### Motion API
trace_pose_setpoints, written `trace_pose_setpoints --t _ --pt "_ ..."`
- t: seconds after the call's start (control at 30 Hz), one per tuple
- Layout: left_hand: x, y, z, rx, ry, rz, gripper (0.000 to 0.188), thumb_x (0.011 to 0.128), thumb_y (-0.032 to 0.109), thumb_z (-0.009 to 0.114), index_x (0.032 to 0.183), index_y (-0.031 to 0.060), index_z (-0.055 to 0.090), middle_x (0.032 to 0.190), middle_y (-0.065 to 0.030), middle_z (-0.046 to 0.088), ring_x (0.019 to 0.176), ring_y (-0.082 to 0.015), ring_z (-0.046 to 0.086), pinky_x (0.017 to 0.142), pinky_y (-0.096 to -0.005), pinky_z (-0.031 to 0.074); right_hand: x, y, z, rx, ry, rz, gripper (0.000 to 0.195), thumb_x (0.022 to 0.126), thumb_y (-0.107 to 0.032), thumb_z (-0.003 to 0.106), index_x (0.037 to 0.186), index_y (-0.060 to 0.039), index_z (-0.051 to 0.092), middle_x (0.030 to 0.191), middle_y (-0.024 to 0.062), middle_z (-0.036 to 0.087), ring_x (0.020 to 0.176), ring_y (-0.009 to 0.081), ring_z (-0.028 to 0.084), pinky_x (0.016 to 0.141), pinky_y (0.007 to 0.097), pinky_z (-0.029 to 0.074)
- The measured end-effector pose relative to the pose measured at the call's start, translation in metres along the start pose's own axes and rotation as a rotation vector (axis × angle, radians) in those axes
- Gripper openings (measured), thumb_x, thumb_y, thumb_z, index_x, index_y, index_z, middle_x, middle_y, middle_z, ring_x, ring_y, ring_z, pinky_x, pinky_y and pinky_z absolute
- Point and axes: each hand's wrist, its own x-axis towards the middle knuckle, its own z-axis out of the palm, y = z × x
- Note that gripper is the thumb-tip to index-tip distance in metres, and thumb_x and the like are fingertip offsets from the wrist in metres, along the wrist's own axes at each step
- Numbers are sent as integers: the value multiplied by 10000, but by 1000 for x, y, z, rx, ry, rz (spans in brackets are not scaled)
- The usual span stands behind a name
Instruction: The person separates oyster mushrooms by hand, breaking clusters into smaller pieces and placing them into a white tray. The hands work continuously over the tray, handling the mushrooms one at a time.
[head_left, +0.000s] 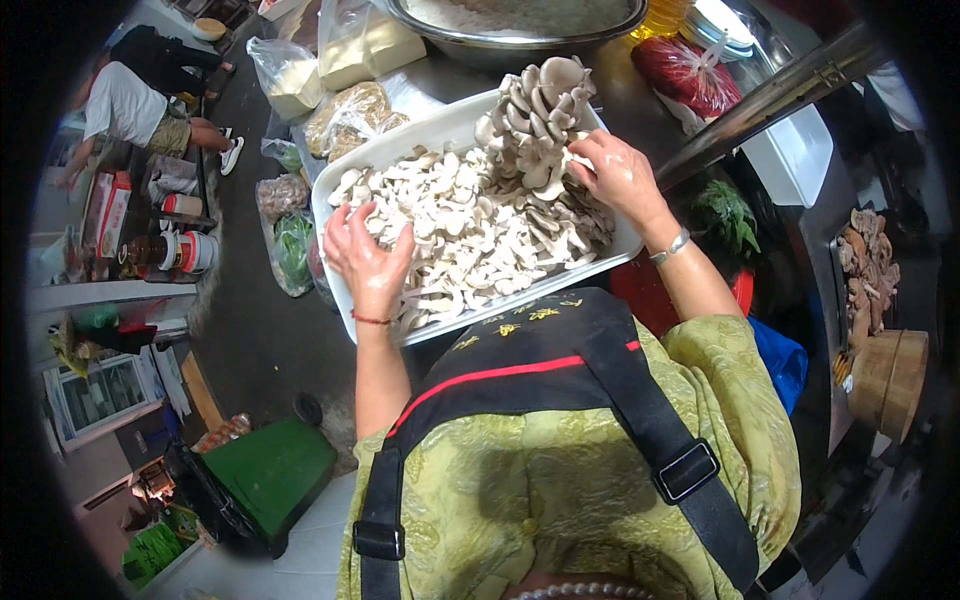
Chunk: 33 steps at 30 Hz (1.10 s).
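Observation:
A white plastic tub (480, 311) before me is heaped with pale, loose oyster mushroom pieces (450, 217). At its far right corner, my right hand (611, 169) grips the edge of a large cluster of grey oyster mushrooms (534, 120), held upright over the heap. More grey-capped mushrooms (574, 225) lie below it at the tub's right end. My left hand (369, 259) rests over the left part of the heap with fingers spread; its fingertips are near or on the pieces, and I see nothing held in it.
Behind the tub stands a large metal bowl (517, 37) of white contents. Bagged food (352, 112) lies at the back left, a red bag (686, 75) at the back right. A metal pole (757, 105) slants beside my right hand. A green bin (270, 465) and people (124, 101) are at left.

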Motion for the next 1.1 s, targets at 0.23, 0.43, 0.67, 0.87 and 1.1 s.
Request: trace_pose_setpoints --t 0.23,0.43,0.67,0.87,1.1 --pt "2 38 38 -422 -143 187 271 657 139 647 889 45 544 992 -148 511 953 -296 460 848 -379 350 4 7 22 118 -175 -57 250 697 -105 629 861 -40 451 820 120 509 789 300 523 665 360 441" --pt "-6 42 49 -603 -340 36 138 738 94 571 849 14 558 867 -113 557 767 -236 569 698 -298 455 -2 5 29 186 -188 -68 265 692 -114 631 900 -40 483 832 116 512 757 286 532 655 350 439" --pt "-8 25 56 -905 -352 -137 195 781 12 530 974 38 547 911 -39 546 758 -91 539 662 -206 440 12 -10 11 1133 -389 310 141 768 -148 609 844 -43 553 719 -19 542 578 43 489 505 185 405" --pt "-8 41 46 -1520 -570 -215 483 782 18 583 1217 65 378 1069 -61 477 797 -100 541 675 -225 473 27 -40 30 1807 -529 712 201 784 -171 619 905 -23 552 765 83 601 629 111 590 497 180 489" --pt "-7 13 46 -1547 -462 -482 259 825 37 474 1083 13 471 960 -87 564 805 -158 571 663 -268 500 21 -78 60 1403 -507 255 302 798 -209 607 1005 -18 500 887 39 569 782 99 548 679 243 466"
